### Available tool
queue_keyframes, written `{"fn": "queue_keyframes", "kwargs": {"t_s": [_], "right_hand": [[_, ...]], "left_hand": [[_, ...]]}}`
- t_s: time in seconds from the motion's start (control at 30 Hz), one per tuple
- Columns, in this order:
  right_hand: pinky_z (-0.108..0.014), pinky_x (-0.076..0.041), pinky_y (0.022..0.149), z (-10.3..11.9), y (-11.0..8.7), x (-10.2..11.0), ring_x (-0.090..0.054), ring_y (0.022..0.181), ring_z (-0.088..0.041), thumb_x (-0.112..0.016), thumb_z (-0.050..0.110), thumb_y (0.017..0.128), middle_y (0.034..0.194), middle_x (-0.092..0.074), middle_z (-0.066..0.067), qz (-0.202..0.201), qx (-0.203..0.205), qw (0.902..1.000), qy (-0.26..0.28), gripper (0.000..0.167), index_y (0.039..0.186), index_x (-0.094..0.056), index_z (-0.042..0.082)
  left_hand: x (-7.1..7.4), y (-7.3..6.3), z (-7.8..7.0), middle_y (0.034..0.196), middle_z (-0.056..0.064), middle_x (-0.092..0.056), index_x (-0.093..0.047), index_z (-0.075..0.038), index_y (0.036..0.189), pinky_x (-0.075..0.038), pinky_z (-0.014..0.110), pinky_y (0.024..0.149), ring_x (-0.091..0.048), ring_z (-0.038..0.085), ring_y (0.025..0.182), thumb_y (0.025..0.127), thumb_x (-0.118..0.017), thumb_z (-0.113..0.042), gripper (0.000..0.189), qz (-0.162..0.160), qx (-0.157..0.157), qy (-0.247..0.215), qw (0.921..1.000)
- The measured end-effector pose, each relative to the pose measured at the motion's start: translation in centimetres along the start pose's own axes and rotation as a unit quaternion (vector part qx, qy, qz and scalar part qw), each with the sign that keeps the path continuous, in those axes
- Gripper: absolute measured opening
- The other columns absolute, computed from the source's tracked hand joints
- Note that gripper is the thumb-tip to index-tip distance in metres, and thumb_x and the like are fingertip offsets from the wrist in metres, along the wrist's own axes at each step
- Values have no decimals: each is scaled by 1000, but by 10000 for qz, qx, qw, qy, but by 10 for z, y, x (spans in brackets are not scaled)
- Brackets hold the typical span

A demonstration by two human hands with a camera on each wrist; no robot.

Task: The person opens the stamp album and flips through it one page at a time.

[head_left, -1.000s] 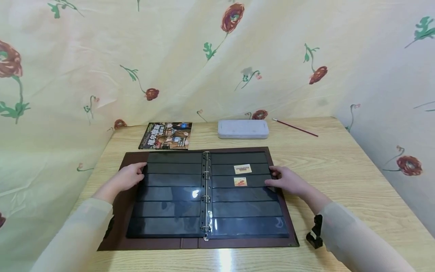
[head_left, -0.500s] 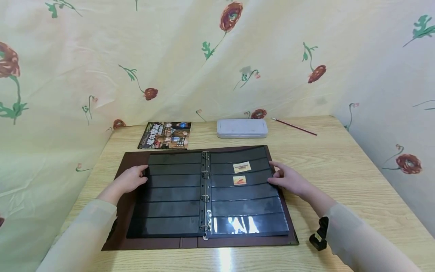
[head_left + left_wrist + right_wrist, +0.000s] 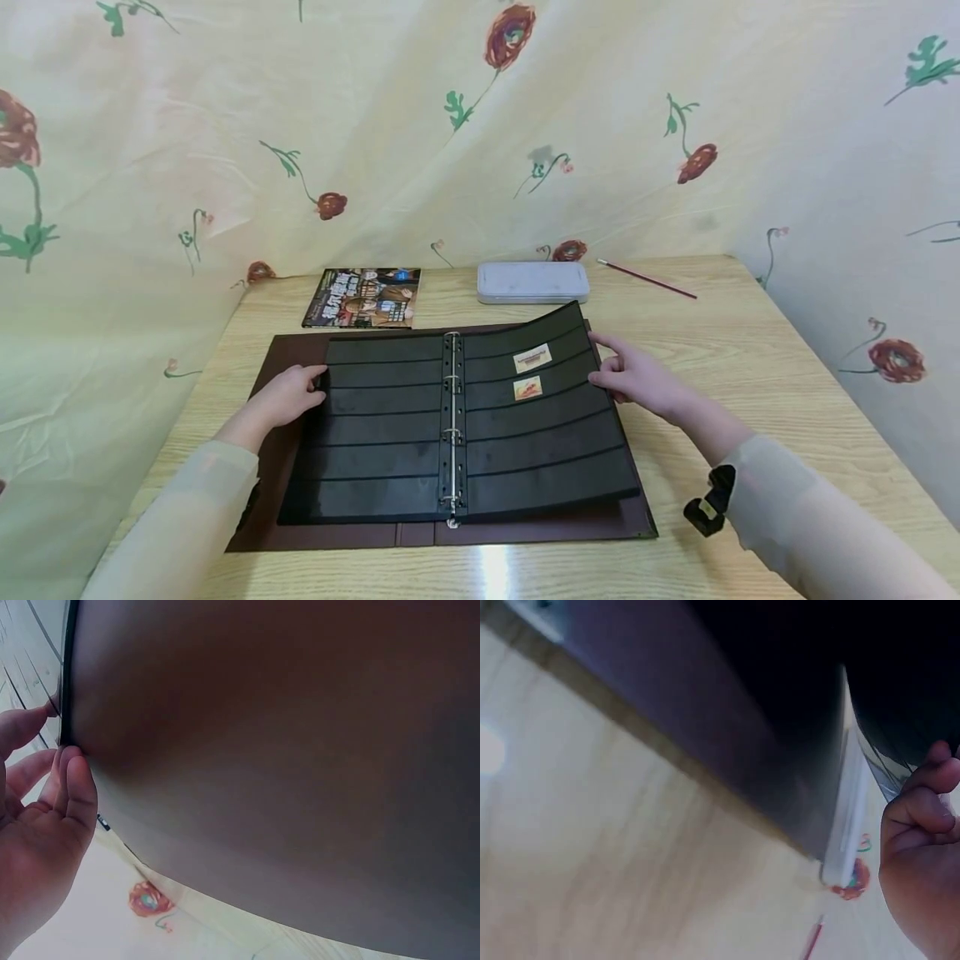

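A stamp album with a dark brown cover lies spread flat, metal rings down its middle. My left hand is at the outer edge of the left black pages. Thumb and fingers of that left hand pinch the edge from both sides in the left wrist view. On the other side, my right hand pinches the right black pages by their outer edge, which is raised and bowed off the cover. Two stamps, a pale one and an orange-yellow one, sit in the right page's strips.
Behind the album are a comic-style booklet, a pale pencil case and a dark red pencil. They rest on a wooden table. Flower-patterned cloth hangs behind and at both sides.
The right pages have gone from lying flat to lifted at their outer edge, with my right hand rising slightly. My left hand shifted a little onto the left pages' edge, then stayed there.
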State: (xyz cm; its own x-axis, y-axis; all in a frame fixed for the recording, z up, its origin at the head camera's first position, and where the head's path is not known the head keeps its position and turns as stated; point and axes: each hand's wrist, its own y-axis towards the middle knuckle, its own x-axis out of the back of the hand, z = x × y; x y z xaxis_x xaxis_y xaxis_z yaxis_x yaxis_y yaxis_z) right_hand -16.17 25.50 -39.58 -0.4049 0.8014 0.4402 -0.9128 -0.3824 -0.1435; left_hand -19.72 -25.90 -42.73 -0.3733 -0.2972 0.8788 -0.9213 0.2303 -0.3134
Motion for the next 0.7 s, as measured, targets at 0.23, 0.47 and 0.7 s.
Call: {"fn": "queue_keyframes", "kwargs": {"t_s": [0.23, 0.47, 0.7], "right_hand": [[-26, -33, 47, 18, 0, 4, -36, 47, -11, -58, 15, 92, 63, -45, -2, 73, 89, 9998, 151, 71, 149, -16, 6], [-27, -34, 48, 39, 0, 5, -38, 48, -11, -57, 14, 93, 62, -46, -1, 132, 240, 9987, 430, 70, 150, -16, 9], [-28, -38, 49, 63, 1, -1, -40, 46, -13, -57, 13, 93, 60, -46, -2, 197, 391, 9972, 603, 72, 151, -15, 11]], "left_hand": [[-2, 0, 2, 96, 20, -54, -39, 11, 136, -44, 40, 71, -53, 26, 81, 91, -57, -14, 54, -43, -10, 44, 10000], [0, -2, 3, 93, 18, -54, -39, 11, 135, -44, 38, 68, -52, 25, 76, 91, -58, -14, 54, -63, -115, 6, 9999], [6, -3, 0, 95, 19, -58, -37, 12, 136, -45, 41, 70, -53, 25, 78, 92, -58, -18, 57, -52, -180, -143, 9997]]}}
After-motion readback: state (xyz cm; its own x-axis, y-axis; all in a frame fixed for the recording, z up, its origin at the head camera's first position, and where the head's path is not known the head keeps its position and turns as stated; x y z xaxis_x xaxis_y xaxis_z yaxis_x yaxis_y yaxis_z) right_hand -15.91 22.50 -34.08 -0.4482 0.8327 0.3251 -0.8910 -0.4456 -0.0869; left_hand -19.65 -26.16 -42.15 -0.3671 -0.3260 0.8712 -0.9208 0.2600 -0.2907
